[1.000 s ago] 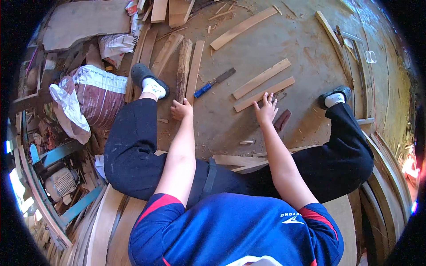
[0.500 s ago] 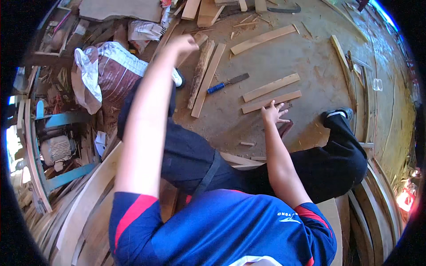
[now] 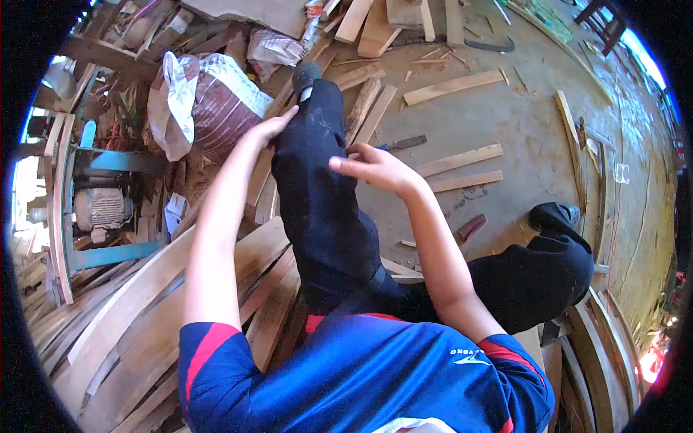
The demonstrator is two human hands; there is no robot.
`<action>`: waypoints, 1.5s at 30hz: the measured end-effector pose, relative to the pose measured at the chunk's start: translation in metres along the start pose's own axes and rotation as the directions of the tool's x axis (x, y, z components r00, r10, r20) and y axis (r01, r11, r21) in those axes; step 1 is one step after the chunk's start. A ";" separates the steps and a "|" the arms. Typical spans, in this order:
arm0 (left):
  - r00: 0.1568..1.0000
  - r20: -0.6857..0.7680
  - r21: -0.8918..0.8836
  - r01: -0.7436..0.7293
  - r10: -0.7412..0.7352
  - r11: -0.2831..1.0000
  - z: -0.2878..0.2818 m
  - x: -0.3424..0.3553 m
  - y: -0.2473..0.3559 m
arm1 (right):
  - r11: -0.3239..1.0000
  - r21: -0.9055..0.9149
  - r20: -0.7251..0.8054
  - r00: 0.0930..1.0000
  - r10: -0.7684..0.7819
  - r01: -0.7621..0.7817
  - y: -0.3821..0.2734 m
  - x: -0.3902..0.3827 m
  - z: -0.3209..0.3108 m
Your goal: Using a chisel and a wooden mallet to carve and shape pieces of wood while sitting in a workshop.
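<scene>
The black trouser leg (image 3: 314, 187) is just left of the frame's centre. The left hand (image 3: 274, 128) is at its left edge, grip impossible to tell; the right hand (image 3: 381, 170), thumb spread from its fingers, is at the right edge. Wood strips (image 3: 462, 159) lie right of centre, a sack (image 3: 229, 101) upper left.

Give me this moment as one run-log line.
left hand: at left trouser leg | right hand: at same leg | chisel: on floor
</scene>
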State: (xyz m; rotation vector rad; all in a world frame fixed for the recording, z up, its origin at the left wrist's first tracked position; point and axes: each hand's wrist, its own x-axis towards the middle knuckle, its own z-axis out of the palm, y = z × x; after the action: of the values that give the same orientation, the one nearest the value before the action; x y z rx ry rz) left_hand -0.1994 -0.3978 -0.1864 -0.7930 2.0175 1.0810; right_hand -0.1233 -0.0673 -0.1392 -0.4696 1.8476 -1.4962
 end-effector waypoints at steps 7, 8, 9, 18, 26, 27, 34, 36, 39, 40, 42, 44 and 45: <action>0.708 -0.420 0.406 -0.412 0.567 0.816 -0.005 0.071 -0.037 | 0.886 -0.163 0.003 0.898 -0.439 0.434 0.010 0.023 0.005; 0.622 -0.512 0.483 -0.362 0.592 0.798 -0.005 0.078 -0.032 | 0.876 -0.167 -0.028 0.886 -0.464 0.453 0.010 0.028 0.008; 0.585 -0.525 0.516 -0.360 0.619 0.777 -0.008 0.085 -0.024 | 0.884 -0.218 -0.135 0.885 -0.446 0.413 0.009 0.034 0.011; 0.392 -0.787 0.407 -0.250 0.476 0.878 -0.024 0.114 0.015 | 0.646 -0.641 -0.332 0.610 -0.720 0.414 0.011 0.065 0.012; 0.561 -0.652 0.422 -0.289 0.510 0.859 -0.022 0.120 0.015 | 0.674 -0.618 -0.361 0.615 -0.701 0.405 0.016 0.061 -0.003; 0.594 -0.662 0.394 -0.243 0.457 0.886 -0.027 0.121 0.008 | 0.706 -0.590 -0.396 0.620 -0.677 0.393 0.013 0.061 0.000; 0.844 -0.277 0.455 -0.306 0.459 0.837 -0.039 0.117 0.000 | 0.770 -0.510 -0.211 0.813 -0.543 0.382 -0.009 0.044 0.001; 0.968 -0.206 0.533 -0.015 0.147 0.846 -0.058 0.091 0.025 | 0.794 -0.478 -0.203 0.832 -0.516 0.376 -0.004 0.041 -0.004; 0.961 -0.085 0.784 -0.098 0.262 0.612 -0.073 0.047 0.070 | 0.867 -0.453 -0.267 0.896 -0.354 0.208 0.023 0.040 -0.009; 0.947 -0.028 0.858 -0.142 0.320 0.494 -0.070 0.038 0.090 | 0.873 -0.481 -0.281 0.927 -0.248 0.087 0.037 0.039 -0.011; 0.787 0.016 0.766 -0.405 0.617 0.498 -0.050 0.027 0.112 | 0.833 -0.528 -0.313 0.950 -0.008 -0.167 0.068 0.036 -0.018; 0.833 0.084 0.592 -0.484 0.548 0.645 -0.021 0.034 0.133 | 0.831 -0.488 -0.261 0.953 0.153 -0.267 0.099 0.031 -0.028; 0.874 0.118 0.624 -0.435 0.471 0.649 -0.006 0.044 0.139 | 0.815 -0.459 -0.233 0.933 0.273 -0.353 0.113 0.029 -0.032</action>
State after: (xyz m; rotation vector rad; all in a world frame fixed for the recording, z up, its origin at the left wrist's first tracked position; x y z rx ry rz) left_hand -0.3332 -0.3467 -0.1583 0.0618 2.4836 0.5223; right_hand -0.1493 -0.0335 -0.2525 -0.2594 2.3126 -0.8460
